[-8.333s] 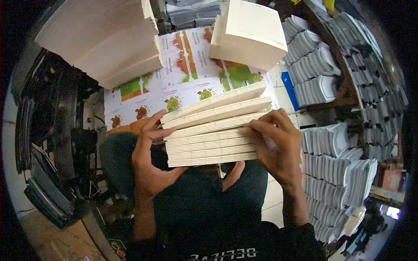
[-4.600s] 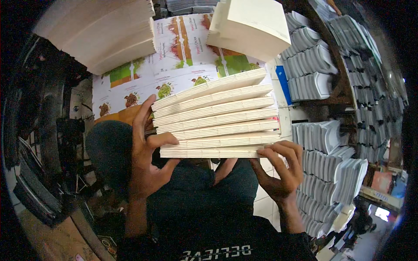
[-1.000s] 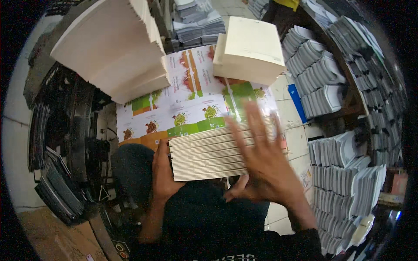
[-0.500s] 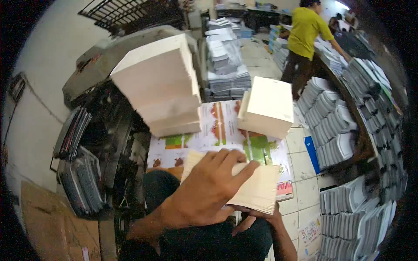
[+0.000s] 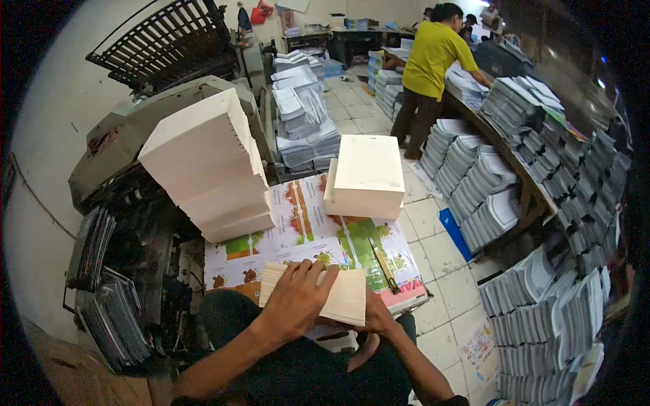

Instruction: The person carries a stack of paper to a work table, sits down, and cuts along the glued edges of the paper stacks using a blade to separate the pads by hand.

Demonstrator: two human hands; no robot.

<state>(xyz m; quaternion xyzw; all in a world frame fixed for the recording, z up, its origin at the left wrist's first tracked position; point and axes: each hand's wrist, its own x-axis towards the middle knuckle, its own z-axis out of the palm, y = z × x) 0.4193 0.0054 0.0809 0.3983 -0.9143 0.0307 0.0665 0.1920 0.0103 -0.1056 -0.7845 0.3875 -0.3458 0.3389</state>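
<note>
A thick block of cream paper sheets [image 5: 347, 298] is between my hands above my lap, its layered edges facing up. My left hand [image 5: 298, 298] grips it from above, with the fingers bent over the far side. At the block's right end, my right hand [image 5: 380, 317] holds it from the side and below; the block hides part of its fingers. Just beyond is a low table covered with colourful printed sheets [image 5: 298, 233]. On it stand a tall, uneven cream paper stack [image 5: 210, 162] at the left and a shorter cream stack [image 5: 367, 172] at the right.
A yellow cutter knife [image 5: 384, 267] lies on the table's right part. Machinery [image 5: 162, 128] lines the left side. Bundles of folded paper [image 5: 477, 186] fill racks at the right, and more paper piles [image 5: 301, 108] stand behind. A person in a yellow shirt [image 5: 433, 61] works farther back.
The view has shifted, so the table and stacks sit farther left. Both hands still hold the paper block, which is now more level. The cutter knife, previously hidden, shows.
</note>
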